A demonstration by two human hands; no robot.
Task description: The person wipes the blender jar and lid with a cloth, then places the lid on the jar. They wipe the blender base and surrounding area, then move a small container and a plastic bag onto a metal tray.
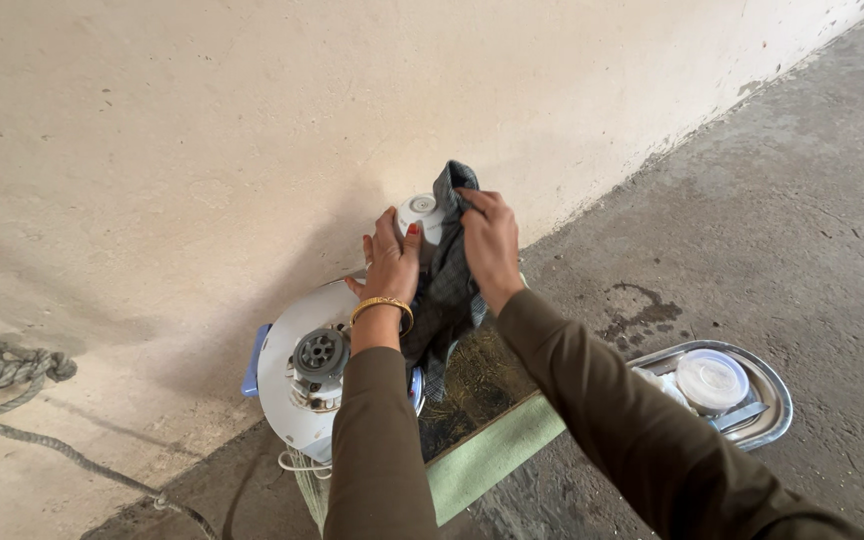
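Left hand (392, 262), with one gold bangle (383, 304) on the wrist, is wrapped around a small white bowl (419, 217), bottom turned up and outward, fingers curled tight on its side. Bowl sits up in the air near the wall (202, 120), above the white round appliance (297, 375). Turning it base-out likely exposes that face for wiping.

Right hand (490, 245) pinches one dark checked cloth (445, 285) against the bowl's right side; the rest of the cloth hangs down between the two forearms, so only a bunched corner does the rubbing.

Near right, on the concrete floor (802, 220): one steel tray (774, 392) holding one round lidded container (711, 380). One green-edged mat (487, 455) under the arms. One rope (12, 400) lies far left.
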